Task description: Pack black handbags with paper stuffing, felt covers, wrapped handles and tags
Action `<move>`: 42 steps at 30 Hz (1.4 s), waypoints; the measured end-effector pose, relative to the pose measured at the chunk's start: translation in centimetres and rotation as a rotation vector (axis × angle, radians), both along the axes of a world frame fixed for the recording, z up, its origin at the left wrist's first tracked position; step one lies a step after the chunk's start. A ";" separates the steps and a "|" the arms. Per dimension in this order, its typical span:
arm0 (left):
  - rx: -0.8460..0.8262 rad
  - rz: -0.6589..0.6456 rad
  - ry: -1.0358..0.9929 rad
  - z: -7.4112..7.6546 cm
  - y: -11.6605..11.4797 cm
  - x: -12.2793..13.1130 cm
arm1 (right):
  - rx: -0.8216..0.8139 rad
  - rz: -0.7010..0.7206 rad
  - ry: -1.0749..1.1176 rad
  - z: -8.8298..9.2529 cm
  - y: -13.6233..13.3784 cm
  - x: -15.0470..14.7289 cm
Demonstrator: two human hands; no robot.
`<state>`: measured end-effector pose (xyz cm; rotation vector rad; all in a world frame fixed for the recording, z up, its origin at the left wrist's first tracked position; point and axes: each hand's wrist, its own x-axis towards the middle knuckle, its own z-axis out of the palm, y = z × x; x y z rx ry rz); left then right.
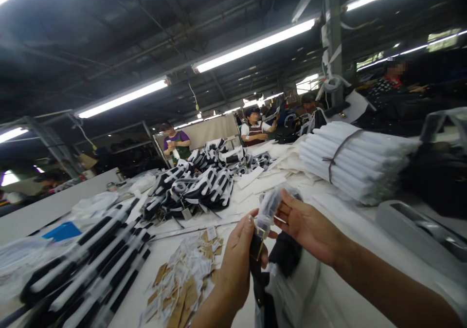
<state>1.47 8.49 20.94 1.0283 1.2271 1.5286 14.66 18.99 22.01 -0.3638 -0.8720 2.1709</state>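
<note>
My left hand point(237, 260) is closed around a black strap with a brass-coloured buckle point(260, 235), held upright above the white table point(171, 250). My right hand point(306, 226) grips a crumpled clear plastic wrapper point(272, 202) that rises from the top of the strap. More black material point(286, 255) hangs below both hands. A pile of paper hang tags point(189, 274) lies just left of my left hand.
Rows of black-and-white folded items point(91, 269) lie at the left, a heap of them point(197, 182) in the middle. A tied stack of white fabric point(357, 160) sits at the right. Other people work at the far end of the table.
</note>
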 end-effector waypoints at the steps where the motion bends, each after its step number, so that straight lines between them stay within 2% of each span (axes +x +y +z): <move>1: -0.030 -0.028 0.025 0.1 -0.3 0.0 | -0.005 -0.043 0.005 0.0 -0.2 -0.3; 6: -0.053 -0.131 0.210 0.3 -1.6 0.0 | 0.062 -0.284 0.012 0.2 -0.8 -1.0; 10: -0.052 -0.135 0.300 0.4 -1.8 0.3 | 0.123 -0.338 -0.028 0.7 -1.0 -1.3; 13: -0.038 -0.163 0.253 0.4 -1.7 0.6 | 0.191 -0.257 -0.056 0.5 -1.7 -0.8; 17: 0.017 -0.189 0.214 0.4 -1.7 1.0 | 0.210 0.009 -0.167 -0.5 -3.5 0.7; 19: 0.004 -0.181 0.178 0.1 -1.7 1.1 | 0.225 0.062 -0.243 -1.1 -4.3 1.4; 23: -0.001 -0.128 0.105 -0.4 -1.7 1.6 | 0.331 -0.015 -0.304 -1.6 -5.1 2.1; 27: 0.033 -0.075 0.086 -0.8 -1.8 2.3 | 0.413 -0.023 -0.283 -1.3 -5.6 2.0; 31: 0.103 0.030 0.105 -1.5 -2.2 2.9 | 0.300 -0.035 -0.170 -1.1 -5.8 1.8; 34: 0.152 0.109 0.232 -2.4 -3.0 2.9 | 0.209 -0.087 -0.112 -1.2 -5.3 1.6; 38: 0.170 0.236 0.390 -3.3 -4.2 2.4 | 0.248 -0.123 -0.072 -1.2 -4.5 1.3; 42: 0.180 0.305 0.354 -3.8 -4.4 2.2 | 0.266 -0.152 -0.048 -1.1 -4.5 0.7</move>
